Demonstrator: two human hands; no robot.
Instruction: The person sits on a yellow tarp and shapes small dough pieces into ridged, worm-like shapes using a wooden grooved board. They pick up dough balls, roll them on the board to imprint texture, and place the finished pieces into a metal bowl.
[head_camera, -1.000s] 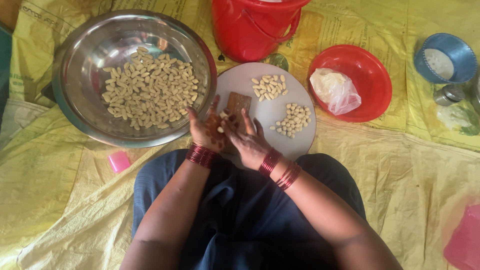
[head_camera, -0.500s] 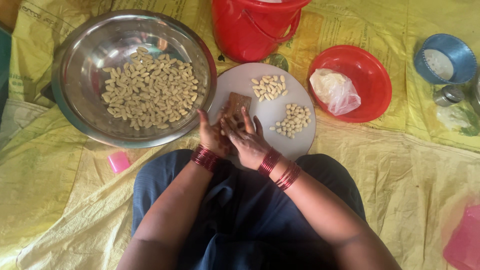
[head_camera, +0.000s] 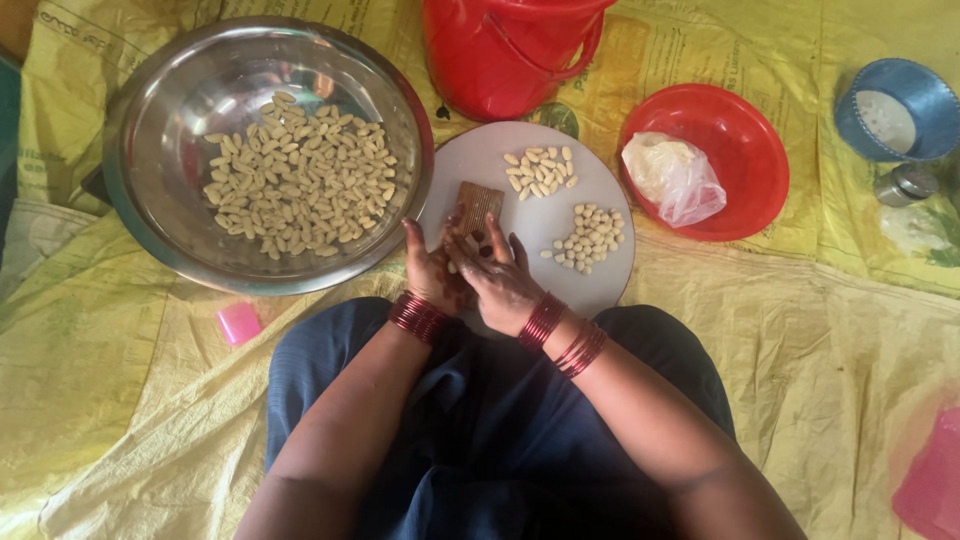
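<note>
Brown ridged board (head_camera: 474, 207) on white plate (head_camera: 600, 275); both hands half-curled, right hand (head_camera: 500, 275) fingertips touching it, left hand (head_camera: 432, 272) beside

Both hands, the left hand (head_camera: 432, 272) and the right hand (head_camera: 500, 275), sat together at the near edge of the round white plate (head_camera: 610, 285). At ten o'clock the wide steel bowl (head_camera: 150, 150) of pale shelled pieces pressed against the plate's rim. At twelve o'clock the red plastic bucket (head_camera: 500, 55) closed the far side. At two o'clock the red plastic dish (head_camera: 755, 170) stood just beside the plate. The plate's bare centre between two small heaps lay open, as did the yellow sheet (head_camera: 800, 330) at four o'clock.
</note>
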